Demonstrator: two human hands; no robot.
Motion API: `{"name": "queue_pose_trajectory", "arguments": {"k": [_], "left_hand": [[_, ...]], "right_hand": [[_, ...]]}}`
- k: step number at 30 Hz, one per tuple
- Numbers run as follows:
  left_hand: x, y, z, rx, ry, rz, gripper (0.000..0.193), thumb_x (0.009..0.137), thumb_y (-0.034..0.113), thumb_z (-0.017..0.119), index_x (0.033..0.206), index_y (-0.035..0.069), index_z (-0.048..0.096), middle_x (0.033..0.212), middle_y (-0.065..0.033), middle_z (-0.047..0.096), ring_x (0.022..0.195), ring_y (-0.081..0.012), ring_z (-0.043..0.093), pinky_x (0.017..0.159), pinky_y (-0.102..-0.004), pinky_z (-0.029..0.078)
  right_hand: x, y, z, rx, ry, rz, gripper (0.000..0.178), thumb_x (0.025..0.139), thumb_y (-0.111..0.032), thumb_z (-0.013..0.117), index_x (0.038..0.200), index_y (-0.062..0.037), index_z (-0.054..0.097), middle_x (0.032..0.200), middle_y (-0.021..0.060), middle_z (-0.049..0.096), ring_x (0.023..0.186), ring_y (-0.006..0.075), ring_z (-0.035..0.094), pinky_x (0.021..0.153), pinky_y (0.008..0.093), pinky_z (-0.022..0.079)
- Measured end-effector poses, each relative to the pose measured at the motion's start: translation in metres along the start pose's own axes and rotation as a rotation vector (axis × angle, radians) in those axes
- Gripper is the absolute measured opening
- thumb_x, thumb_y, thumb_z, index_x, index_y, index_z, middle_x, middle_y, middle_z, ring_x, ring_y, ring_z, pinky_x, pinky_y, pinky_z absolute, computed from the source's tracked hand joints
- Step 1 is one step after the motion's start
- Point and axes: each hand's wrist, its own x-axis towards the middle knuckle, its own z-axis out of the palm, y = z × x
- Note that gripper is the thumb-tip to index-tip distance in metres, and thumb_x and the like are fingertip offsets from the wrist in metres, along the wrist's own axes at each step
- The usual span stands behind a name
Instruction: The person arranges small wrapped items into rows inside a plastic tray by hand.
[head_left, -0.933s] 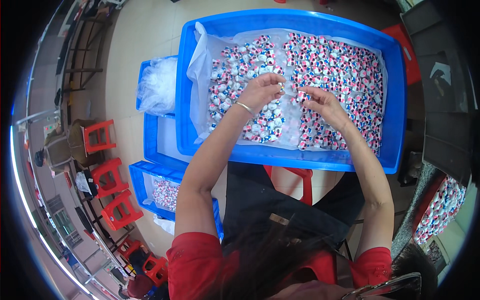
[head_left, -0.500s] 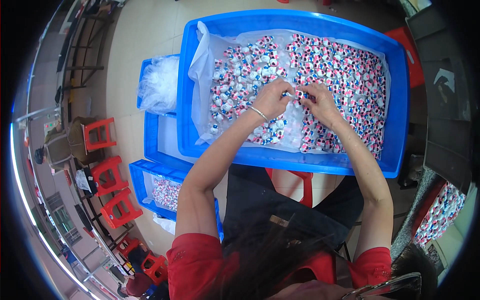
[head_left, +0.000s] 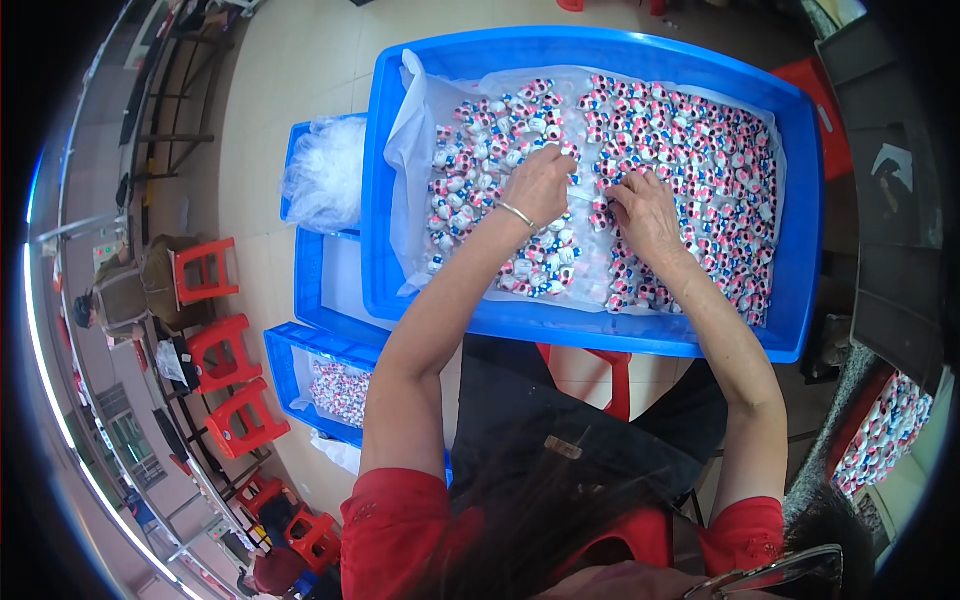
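Observation:
Small white, pink and blue figurines lie spread in a large blue tub (head_left: pixel 590 335) lined with thin white sheeting (head_left: pixel 408 150). On the left they form a loose, jumbled pile (head_left: pixel 460 205); on the right they stand packed in close rows (head_left: pixel 700 190). My left hand (head_left: pixel 540 188), with a bangle at its wrist, is over the pile's right edge, its curled fingertips closed at a figurine there. My right hand (head_left: pixel 648 212) is at the left edge of the rows, thumb and fingers pinched by a figurine. Its fingers mostly hide what they grip.
Left of the tub stand a blue bin with crumpled white film (head_left: pixel 325 170), another blue bin (head_left: pixel 310 275) and a blue crate of small figurines (head_left: pixel 340 390). Red stools (head_left: pixel 220 350) line the left aisle, where a seated person (head_left: pixel 120 300) shows. More figurines (head_left: pixel 885 430) lie at right.
My hands have drawn apart: the left moved slightly left and up over the loose pile, the right slightly right. The figurine between them is no longer held up there.

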Motion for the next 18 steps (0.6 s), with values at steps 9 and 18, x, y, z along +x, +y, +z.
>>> {"name": "queue_pose_trajectory", "arguments": {"k": [9, 18], "left_hand": [[0.018, 0.0, 0.011, 0.351, -0.194, 0.14, 0.012, 0.072, -0.001, 0.06, 0.082, 0.003, 0.065, 0.097, -0.0146, 0.06, 0.098, -0.0306, 0.06, 0.08, -0.0408, 0.053], [0.016, -0.016, 0.013, 0.362, -0.175, 0.578, 0.015, 0.076, 0.008, 0.057, 0.091, 0.008, 0.061, 0.09, -0.011, 0.061, 0.086, -0.0287, 0.062, 0.074, -0.0411, 0.051]], "right_hand": [[-0.004, -0.009, -0.023, 0.108, 0.105, 0.012, 0.024, 0.073, -0.007, 0.071, 0.097, -0.0065, 0.067, 0.098, 0.009, 0.059, 0.095, 0.029, 0.055, 0.084, 0.0428, 0.044], [-0.047, -0.043, -0.054, 0.416, 0.299, 0.183, 0.023, 0.08, -0.009, 0.07, 0.103, -0.0058, 0.067, 0.108, 0.0127, 0.061, 0.105, 0.0316, 0.058, 0.091, 0.039, 0.048]]}}
